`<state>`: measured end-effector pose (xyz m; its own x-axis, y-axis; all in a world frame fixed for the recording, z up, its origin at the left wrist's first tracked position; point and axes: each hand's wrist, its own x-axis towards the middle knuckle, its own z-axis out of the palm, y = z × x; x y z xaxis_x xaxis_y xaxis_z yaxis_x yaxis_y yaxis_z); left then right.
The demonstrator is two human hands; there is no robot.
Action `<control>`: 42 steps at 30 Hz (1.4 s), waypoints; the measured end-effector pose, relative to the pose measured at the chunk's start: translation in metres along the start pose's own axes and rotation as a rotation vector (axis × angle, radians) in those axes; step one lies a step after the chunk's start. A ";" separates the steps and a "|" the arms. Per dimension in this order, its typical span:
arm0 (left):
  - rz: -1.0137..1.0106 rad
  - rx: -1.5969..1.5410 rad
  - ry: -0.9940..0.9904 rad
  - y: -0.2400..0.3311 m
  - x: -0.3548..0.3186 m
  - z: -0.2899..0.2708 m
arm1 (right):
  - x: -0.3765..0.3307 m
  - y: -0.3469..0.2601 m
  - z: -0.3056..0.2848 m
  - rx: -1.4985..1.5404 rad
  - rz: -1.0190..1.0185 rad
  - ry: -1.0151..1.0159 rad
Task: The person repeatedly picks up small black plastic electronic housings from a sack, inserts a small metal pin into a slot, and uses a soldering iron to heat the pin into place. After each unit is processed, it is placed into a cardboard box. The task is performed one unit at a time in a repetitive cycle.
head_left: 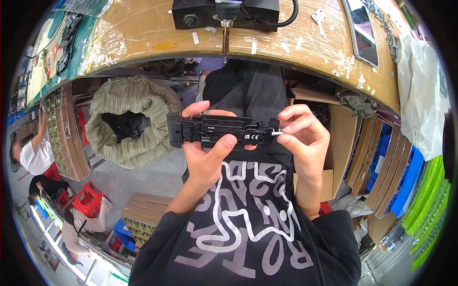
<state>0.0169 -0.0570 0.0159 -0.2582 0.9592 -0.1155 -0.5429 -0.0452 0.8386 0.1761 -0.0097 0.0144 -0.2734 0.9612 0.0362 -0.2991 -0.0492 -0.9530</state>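
Hands point(207, 162) point(309, 138) hold a black device point(223, 125) with room before the table edge point(162, 55).

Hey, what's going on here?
A person holds a black plastic part in the left hand, above their lap. The right hand pinches a small pale piece at its right end. Ahead is a workbench; to the left, an olive sack holds dark pieces.

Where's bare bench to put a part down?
Best: the brown benchtop between the green mat and the black box, with just a few scraps. From the box right to the phone, white scraps are scattered. Crowded: beyond the phone, with dark linked parts, and the mat, with a dark strip.
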 end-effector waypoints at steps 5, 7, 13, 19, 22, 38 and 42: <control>0.097 -0.056 -0.088 -0.003 -0.001 -0.003 | -0.001 0.001 0.000 0.127 0.079 -0.024; 0.151 0.000 -0.118 -0.004 -0.001 -0.005 | 0.000 -0.001 0.002 0.139 0.103 -0.003; 0.285 0.147 -0.222 -0.009 0.001 -0.009 | -0.002 0.002 0.008 0.125 0.100 0.057; 0.256 0.157 -0.184 -0.007 -0.003 -0.003 | -0.005 0.011 0.012 0.139 0.052 0.111; 0.290 0.165 -0.228 -0.009 -0.002 -0.007 | -0.005 0.013 0.016 0.157 0.047 0.142; -0.583 -0.214 -0.301 -0.023 0.019 -0.029 | 0.010 0.013 0.005 0.140 -0.087 -0.111; -0.917 -0.722 -0.540 -0.023 0.015 -0.035 | 0.019 0.025 -0.001 0.017 -0.150 -0.300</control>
<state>-0.0027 -0.0519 -0.0236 0.7005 0.7032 -0.1222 -0.7004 0.7102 0.0718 0.1645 0.0072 -0.0095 -0.4812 0.8357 0.2648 -0.3705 0.0799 -0.9254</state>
